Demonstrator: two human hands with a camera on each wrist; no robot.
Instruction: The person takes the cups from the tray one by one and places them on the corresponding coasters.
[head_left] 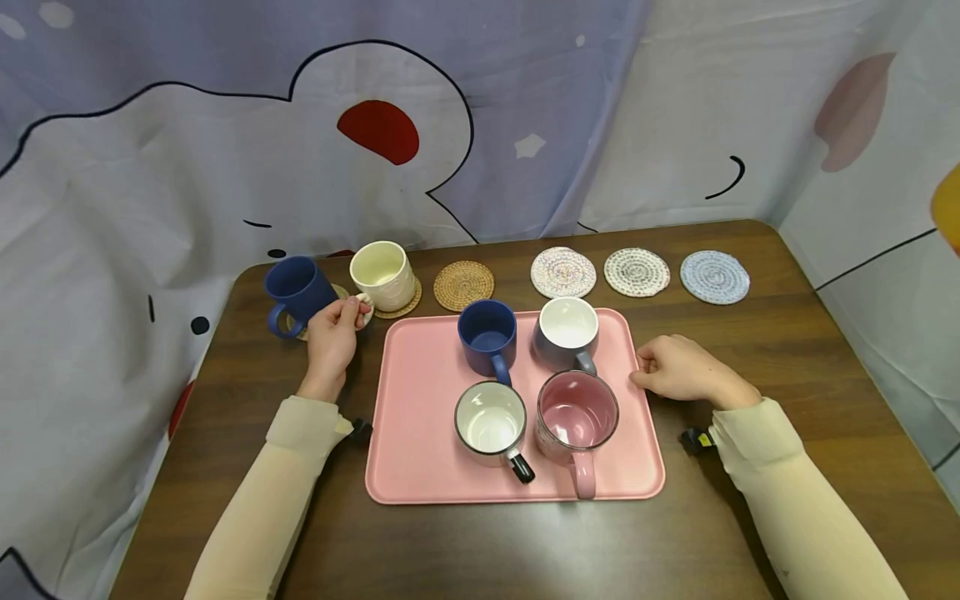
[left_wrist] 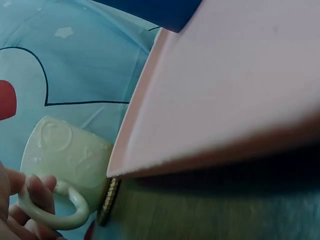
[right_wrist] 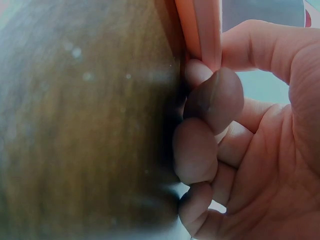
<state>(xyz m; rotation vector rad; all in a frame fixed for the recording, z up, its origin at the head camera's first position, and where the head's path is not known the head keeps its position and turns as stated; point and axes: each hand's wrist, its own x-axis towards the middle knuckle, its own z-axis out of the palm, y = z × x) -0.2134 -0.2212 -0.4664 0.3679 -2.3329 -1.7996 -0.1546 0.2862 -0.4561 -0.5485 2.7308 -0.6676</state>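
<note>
Where the left hand (head_left: 331,343) pinches: handle of the cream mug (head_left: 384,279), which sits on a tan coaster (head_left: 405,309) beside a blue mug (head_left: 302,290).
Where the right hand (head_left: 686,369) pinches: right edge of the pink tray (head_left: 416,392), under four mugs (head_left: 491,421).
Surface (head_left: 450,550): brown wood.

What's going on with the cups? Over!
Left hand pinching cream mug handle. Cream mug on coaster. Right hand gripping pink tray. Possible obstacle: blue mug near left hand.
</note>
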